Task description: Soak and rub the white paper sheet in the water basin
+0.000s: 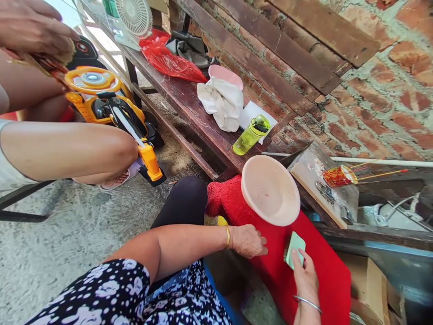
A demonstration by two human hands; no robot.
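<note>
My right hand (306,275), with a silver bangle at the wrist, is closed on a mint-green brush (297,246) whose bristle side faces left. The brush is over a red cloth (324,266) that hangs in front of me. My left hand (248,241), wearing a gold bangle, lies at the cloth's left edge with its fingers loosely bent and slightly apart; I see nothing in them. Just above both hands, a pale pink basin (270,189) sits on the red cloth.
A wooden bench (169,95) bears a green bottle (251,134), white cloth (221,104), red plastic bag (169,56) and fan (133,16). Another person's hand (37,29) and knee (115,144) are at left, beside a yellow ride-on toy (94,85). A red tin (338,176) stands right.
</note>
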